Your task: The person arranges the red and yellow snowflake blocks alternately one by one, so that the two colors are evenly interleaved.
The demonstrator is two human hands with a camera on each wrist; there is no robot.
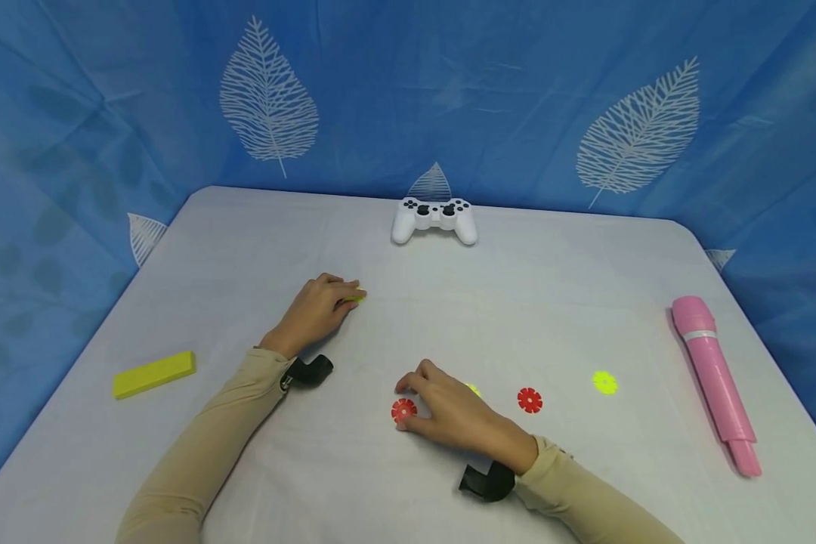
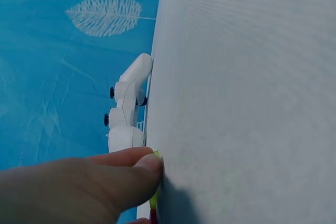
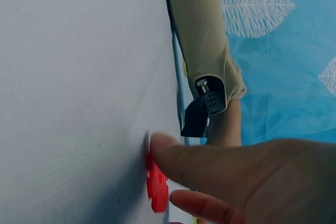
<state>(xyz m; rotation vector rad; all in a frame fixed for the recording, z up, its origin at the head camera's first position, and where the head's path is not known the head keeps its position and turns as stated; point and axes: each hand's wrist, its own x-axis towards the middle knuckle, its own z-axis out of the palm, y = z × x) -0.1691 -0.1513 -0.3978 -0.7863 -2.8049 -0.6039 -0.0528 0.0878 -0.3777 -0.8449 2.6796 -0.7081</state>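
Toward the table's middle, my left hand (image 1: 319, 306) pinches a yellow-green flower-shaped disc (image 1: 357, 295) between thumb and fingers. The left wrist view shows this disc (image 2: 155, 195) upright at the fingertips, with a bit of red below it. My right hand (image 1: 449, 408) is low over the table, thumb and index finger spread on either side of a red flower-shaped disc (image 1: 404, 410). In the right wrist view the thumb overlaps the edge of this red disc (image 3: 157, 190). Another yellow disc (image 1: 474, 389) is mostly hidden behind the right hand.
Right of that hand lie a second red disc (image 1: 530, 400) and a yellow one (image 1: 605, 382). A pink microphone-shaped thing (image 1: 717, 378) lies near the right edge, a yellow block (image 1: 154, 375) at left, and a white game controller (image 1: 435, 220) at the back edge.
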